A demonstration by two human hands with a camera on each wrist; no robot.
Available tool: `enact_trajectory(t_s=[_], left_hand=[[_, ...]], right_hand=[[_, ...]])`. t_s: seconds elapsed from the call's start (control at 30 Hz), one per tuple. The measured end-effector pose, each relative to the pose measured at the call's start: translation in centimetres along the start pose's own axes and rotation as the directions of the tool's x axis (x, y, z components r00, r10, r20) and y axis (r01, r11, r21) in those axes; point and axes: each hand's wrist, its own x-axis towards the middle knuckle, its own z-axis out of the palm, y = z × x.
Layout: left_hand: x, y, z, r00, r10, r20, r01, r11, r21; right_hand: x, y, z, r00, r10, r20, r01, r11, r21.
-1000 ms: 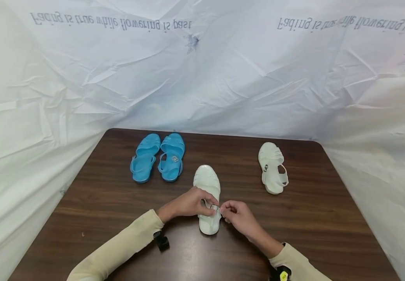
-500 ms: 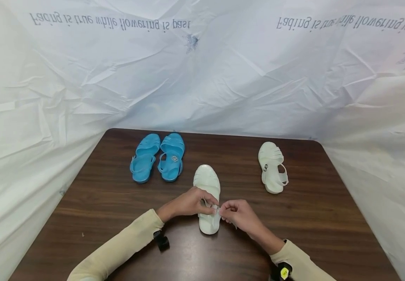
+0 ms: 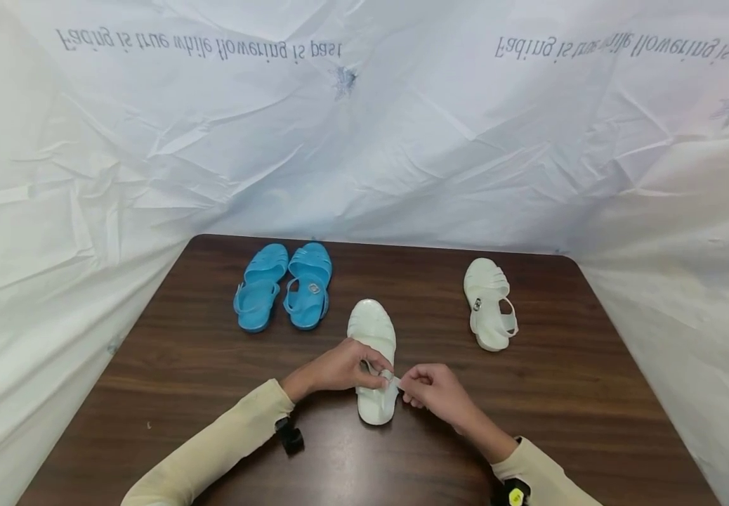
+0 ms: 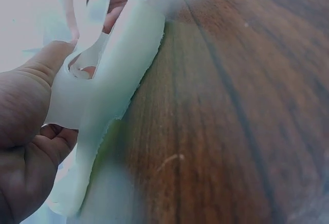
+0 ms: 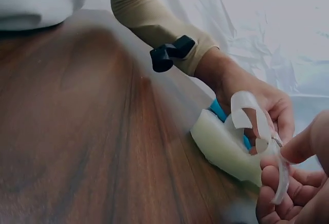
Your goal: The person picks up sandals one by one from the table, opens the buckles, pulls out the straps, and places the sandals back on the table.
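Note:
A white sandal (image 3: 371, 325) lies on the table, toe pointing away from me. My left hand (image 3: 339, 365) grips its upper near the buckle, thumb and fingers on either side. The small metal buckle (image 5: 277, 140) shows at the strap in the right wrist view. Just to the right, my right hand (image 3: 438, 392) pinches the free end of the strap (image 5: 283, 179) between thumb and fingers. Seen from the left wrist, the heel strap (image 4: 92, 16) stands up in a loop above the sole (image 4: 126, 64).
Two blue sandals (image 3: 307, 302) stand side by side at the back left of the dark wooden table (image 3: 567, 393). Another white sandal (image 3: 489, 302) lies at the back right. A white printed sheet (image 3: 364, 154) hangs behind the table.
My right hand has shifted slightly right, and a short length of strap now shows between the two hands. The left hand keeps its grip on the sandal.

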Motion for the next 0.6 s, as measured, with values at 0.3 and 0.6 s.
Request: enact_trajectory(t_s=[0.3, 0.6], left_hand=[[-0.2, 0.4, 0.1, 1.000, -0.030, 0.004, 0.030, 0.999, -0.023], [-0.3, 0.2, 0.2, 1.000, -0.008, 0.005, 0.008, 1.000, -0.026]], right_hand=[[-0.2, 0.0, 0.4, 1.000, -0.013, 0.028, 0.013, 1.000, 0.014], [0.2, 0.0, 1.1, 1.000, 0.010, 0.018, -0.012, 0.995, 0.103]])
